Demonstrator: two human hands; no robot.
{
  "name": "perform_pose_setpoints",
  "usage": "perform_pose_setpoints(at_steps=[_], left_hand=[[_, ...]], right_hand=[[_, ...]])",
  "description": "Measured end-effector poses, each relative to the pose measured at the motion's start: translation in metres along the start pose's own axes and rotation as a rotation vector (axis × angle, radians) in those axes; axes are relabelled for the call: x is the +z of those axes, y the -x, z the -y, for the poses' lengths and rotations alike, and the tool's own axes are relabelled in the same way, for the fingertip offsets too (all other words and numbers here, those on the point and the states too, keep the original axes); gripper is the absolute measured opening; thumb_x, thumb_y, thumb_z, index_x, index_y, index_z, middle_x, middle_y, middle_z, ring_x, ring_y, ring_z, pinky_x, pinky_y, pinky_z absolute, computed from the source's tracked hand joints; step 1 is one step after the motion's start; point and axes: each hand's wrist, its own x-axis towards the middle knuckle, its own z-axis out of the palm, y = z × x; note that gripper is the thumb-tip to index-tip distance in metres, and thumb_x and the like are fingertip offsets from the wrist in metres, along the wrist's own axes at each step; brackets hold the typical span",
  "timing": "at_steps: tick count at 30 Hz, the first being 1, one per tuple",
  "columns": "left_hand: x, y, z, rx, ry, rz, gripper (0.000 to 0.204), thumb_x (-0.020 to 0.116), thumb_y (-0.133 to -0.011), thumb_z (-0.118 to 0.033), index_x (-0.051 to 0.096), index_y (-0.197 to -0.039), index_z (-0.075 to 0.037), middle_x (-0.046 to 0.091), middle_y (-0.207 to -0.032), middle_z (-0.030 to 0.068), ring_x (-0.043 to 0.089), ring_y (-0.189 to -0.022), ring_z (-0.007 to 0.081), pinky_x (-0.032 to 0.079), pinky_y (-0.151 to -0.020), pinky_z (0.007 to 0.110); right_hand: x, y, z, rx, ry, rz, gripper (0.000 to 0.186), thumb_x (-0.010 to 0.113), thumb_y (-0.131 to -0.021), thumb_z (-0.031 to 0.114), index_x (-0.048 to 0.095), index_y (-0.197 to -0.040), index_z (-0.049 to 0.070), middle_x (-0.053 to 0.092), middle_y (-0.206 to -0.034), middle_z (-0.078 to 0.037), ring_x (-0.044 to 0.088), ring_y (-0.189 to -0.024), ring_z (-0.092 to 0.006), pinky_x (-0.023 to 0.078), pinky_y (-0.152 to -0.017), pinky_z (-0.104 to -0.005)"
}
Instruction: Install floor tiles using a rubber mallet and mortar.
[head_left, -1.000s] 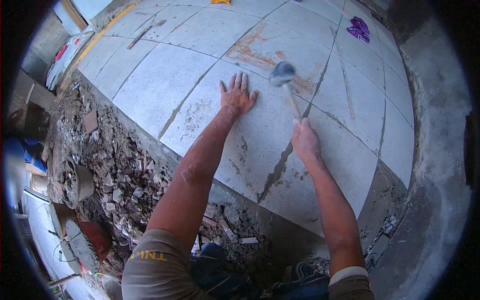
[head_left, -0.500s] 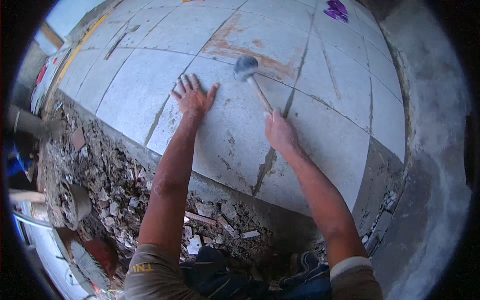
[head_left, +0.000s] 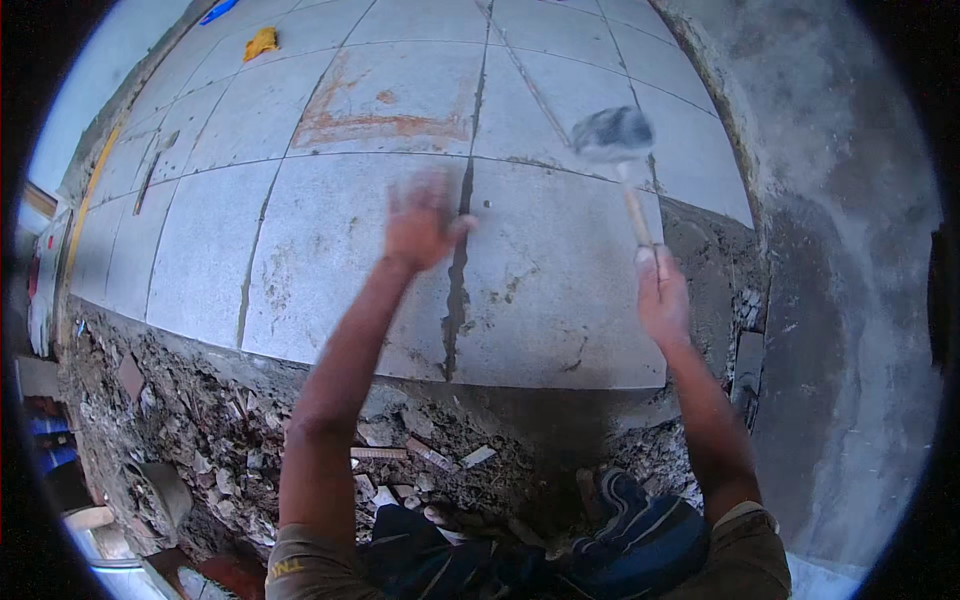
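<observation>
My right hand (head_left: 662, 300) is closed around the wooden handle of a mallet (head_left: 612, 134). The mallet's dark grey head is smeared by motion and hangs over the far right corner of a pale floor tile (head_left: 560, 270). My left hand (head_left: 422, 230) is open, its fingers spread but blurred, over the neighbouring tile (head_left: 335, 250) near the dark joint between the two. Whether its palm touches the tile I cannot tell. Grey mortar smudges mark both tiles.
Rubble and soil (head_left: 225, 430) border the near edge of the tiles. Wet mortar (head_left: 705, 250) lies right of the last tile, beside a grey wall (head_left: 835, 300). A yellow cloth (head_left: 261, 43) and a thin rod (head_left: 525, 75) lie on the far tiles. A bucket-like container (head_left: 160, 492) stands in the rubble.
The view has swung to the right. My left hand has shifted right across its tile toward the joint. The mallet in my right hand has moved right, over the right-hand tile.
</observation>
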Motion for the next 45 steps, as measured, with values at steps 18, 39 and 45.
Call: perform_pose_setpoints(at_steps=[18,39,45], left_hand=[[0.024,-0.022,-0.116,-0.137,-0.13,0.104,0.113,0.025,-0.091,-0.086,0.016,-0.162,0.002,0.018,-0.169,0.0201,0.011,-0.157,0.0399,-0.002,-0.121,0.068],[0.026,-0.023,-0.116,-0.14,-0.167,0.155,0.114,0.029,-0.089,-0.087,0.015,-0.163,-0.001,0.016,-0.17,0.0181,0.01,-0.158,0.0349,-0.003,-0.12,0.069],[0.021,-0.027,-0.128,-0.16,-0.195,0.235,0.114,0.03,-0.089,-0.088,0.012,-0.163,-0.003,0.011,-0.171,0.0173,0.007,-0.159,0.0349,-0.001,-0.121,0.069]], right_hand=[[0.065,-0.021,-0.05,0.179,0.169,0.08,0.031,0.044,-0.107,0.034,0.048,-0.108,0.004,0.067,-0.08,-0.027,0.067,-0.079,-0.0502,0.052,-0.068,-0.0606],[0.029,0.017,-0.044,0.164,-0.03,-0.05,0.034,0.047,-0.107,0.037,0.05,-0.101,0.004,0.064,-0.08,-0.028,0.064,-0.079,-0.0514,0.048,-0.067,-0.0597],[-0.015,0.074,-0.087,0.105,0.008,-0.049,0.036,0.048,-0.107,0.041,0.052,-0.104,0.005,0.065,-0.082,-0.027,0.063,-0.081,-0.0523,0.049,-0.069,-0.0599]])
